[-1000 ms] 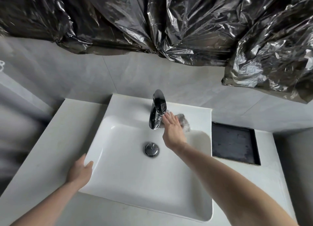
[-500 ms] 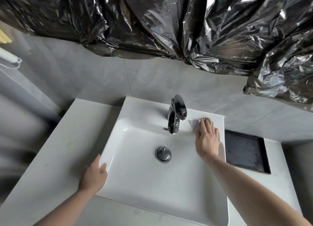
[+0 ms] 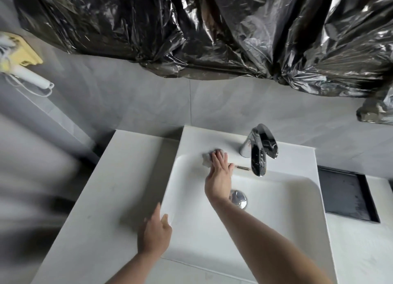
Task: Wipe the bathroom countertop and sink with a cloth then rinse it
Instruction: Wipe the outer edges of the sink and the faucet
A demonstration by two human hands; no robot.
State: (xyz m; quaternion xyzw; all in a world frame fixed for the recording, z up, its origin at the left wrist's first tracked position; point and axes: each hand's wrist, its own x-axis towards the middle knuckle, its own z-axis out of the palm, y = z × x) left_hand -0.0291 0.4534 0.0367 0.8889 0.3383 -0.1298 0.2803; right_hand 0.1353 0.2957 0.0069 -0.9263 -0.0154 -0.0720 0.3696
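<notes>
My right hand [image 3: 219, 173] presses a small grey cloth [image 3: 206, 158] w/ flat fingers on the white rectangular ceramic sink [image 3: 297, 230] back ledge, left of the chrome faucet [image 3: 259, 150]. Left hand [image 3: 154, 232] relaxed, resting on sink's left rim.

White countertop [image 3: 119, 198] bearing sink [image 3: 276, 220], black tray [image 3: 348, 194]

Bathroom: white basin [image 3: 276, 230], chrome tap [image 3: 258, 151], grey wall tiles [image 3: 148, 96].

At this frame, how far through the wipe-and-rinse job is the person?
Midway through wiping. The right hand presses the cloth flat on the sink back ledge, left of the faucet; the left hand rests at its left rim. No water is running, so rinsing remains. How much of the countertop is wiped cannot be told.
</notes>
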